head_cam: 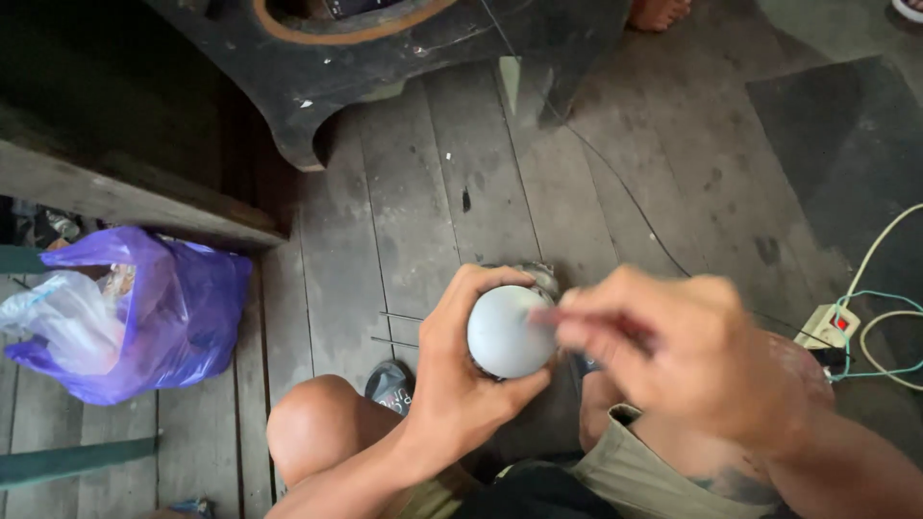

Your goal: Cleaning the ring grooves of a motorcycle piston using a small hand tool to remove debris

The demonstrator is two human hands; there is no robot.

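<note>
Left hand [461, 370] is clamping its fingers around a white bulb [507, 332] at centre frame; right hand [687, 351], blurred, fingers pinched together, is touching it and might knock it loose.

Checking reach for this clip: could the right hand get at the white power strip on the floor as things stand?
Probably yes: the power strip lies on bare floorboards just beyond the right hand, with only loose cables around it and nothing between.

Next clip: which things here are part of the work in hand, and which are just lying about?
In hand:
- white bulb, gripped by the left hand
- right hand, blurred, fingertips at the bulb

Lying about:
- purple plastic bag
- clear plastic bag beside it
- white power strip with cables
- thin black wire across the plank floor
- black wooden piece at the top
</note>
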